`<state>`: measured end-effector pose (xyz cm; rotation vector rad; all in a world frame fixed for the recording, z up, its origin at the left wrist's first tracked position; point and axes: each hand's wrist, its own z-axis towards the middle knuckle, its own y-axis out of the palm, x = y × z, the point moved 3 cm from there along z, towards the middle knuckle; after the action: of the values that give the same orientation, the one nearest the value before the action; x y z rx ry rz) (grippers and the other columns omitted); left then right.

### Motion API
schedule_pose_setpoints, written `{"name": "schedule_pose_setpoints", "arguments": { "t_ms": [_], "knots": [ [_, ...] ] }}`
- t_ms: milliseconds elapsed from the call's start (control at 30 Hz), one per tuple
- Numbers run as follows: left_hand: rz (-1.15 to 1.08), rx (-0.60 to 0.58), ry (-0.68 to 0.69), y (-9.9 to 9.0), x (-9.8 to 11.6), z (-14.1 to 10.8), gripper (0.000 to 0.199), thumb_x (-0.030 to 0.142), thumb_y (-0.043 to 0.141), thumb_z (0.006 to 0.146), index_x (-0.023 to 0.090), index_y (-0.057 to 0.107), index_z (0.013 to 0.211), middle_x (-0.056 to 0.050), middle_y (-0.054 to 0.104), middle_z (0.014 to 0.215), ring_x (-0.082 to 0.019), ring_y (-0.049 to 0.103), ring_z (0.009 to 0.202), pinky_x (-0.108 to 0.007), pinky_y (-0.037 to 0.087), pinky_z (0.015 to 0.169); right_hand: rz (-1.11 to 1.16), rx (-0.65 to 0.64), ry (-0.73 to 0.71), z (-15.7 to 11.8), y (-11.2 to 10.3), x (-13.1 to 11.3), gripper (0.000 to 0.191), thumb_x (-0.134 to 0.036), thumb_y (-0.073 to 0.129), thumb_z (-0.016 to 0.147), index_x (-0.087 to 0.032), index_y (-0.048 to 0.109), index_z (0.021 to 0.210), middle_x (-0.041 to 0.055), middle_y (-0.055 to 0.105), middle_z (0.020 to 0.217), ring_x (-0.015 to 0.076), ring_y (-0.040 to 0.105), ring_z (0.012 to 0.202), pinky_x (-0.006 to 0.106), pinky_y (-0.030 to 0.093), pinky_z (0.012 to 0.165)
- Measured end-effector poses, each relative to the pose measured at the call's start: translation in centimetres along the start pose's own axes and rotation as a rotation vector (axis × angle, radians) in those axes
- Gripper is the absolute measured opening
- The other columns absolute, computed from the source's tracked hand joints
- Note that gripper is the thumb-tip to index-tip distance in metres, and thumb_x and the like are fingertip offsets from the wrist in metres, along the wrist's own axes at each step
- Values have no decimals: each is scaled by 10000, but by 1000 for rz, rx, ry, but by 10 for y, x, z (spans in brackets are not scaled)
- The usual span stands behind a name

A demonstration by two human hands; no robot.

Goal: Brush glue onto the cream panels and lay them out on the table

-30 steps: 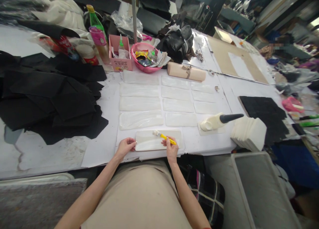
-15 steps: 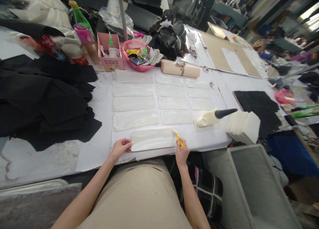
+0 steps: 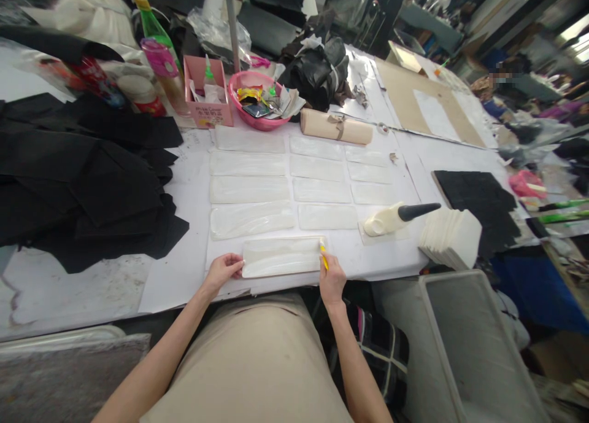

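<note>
A pale rectangular panel [image 3: 280, 257] with a wet-looking white coating lies at the table's near edge. My left hand [image 3: 224, 272] pinches its left end between thumb and fingers. In my right hand [image 3: 333, 279] is a small brush [image 3: 324, 258] with a yellow handle, gripped with the fingers closed; its whitish tip touches the panel near the right end. Beyond the panel, several similar coated strips [image 3: 251, 219] lie in rows. To the right a cream glue bottle [image 3: 385, 219] with a long black nozzle rests on a pale piece.
Black sheets [image 3: 78, 177] are heaped at the left. A pink box [image 3: 208, 104], a pink basket [image 3: 262, 121] and a beige roll [image 3: 335, 127] stand along the back. At the right are a stack of white pieces [image 3: 453, 236], a black pile [image 3: 476, 199] and a grey bin [image 3: 478, 325].
My right hand and the brush have moved slightly left along the panel's right end, and the brush stands more upright. My left hand keeps its hold on the panel.
</note>
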<state>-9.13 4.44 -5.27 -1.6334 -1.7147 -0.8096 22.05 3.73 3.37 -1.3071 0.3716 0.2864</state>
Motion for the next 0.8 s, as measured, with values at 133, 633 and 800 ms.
{"name": "schedule_pose_setpoints", "arguments": {
  "t_ms": [133,633,800],
  "knots": [
    [-11,-1,1,-1,-1,1,384,437,766,568,137,612,751,4,632,555,-122,573,499,-255,488,512,6,-151,-115,-5,19,-27,281,-276,384,994,-176,639,1058,86,678,905,194,629,778,279,449,705],
    [-79,-21,-11,-1,-2,0,404,430,795,540,136,616,751,5,645,563,-118,579,493,-264,505,530,637,-481,-230,-17,29,-97,217,-306,474,964,-214,628,1085,48,677,989,167,640,911,255,476,808],
    [-91,-48,-2,-3,-5,2,405,436,787,564,135,620,778,0,652,573,-122,589,504,-263,503,539,376,-524,-416,-2,39,-117,230,-290,464,973,-254,624,1135,47,666,1007,168,627,888,245,443,783]
  ]
}}
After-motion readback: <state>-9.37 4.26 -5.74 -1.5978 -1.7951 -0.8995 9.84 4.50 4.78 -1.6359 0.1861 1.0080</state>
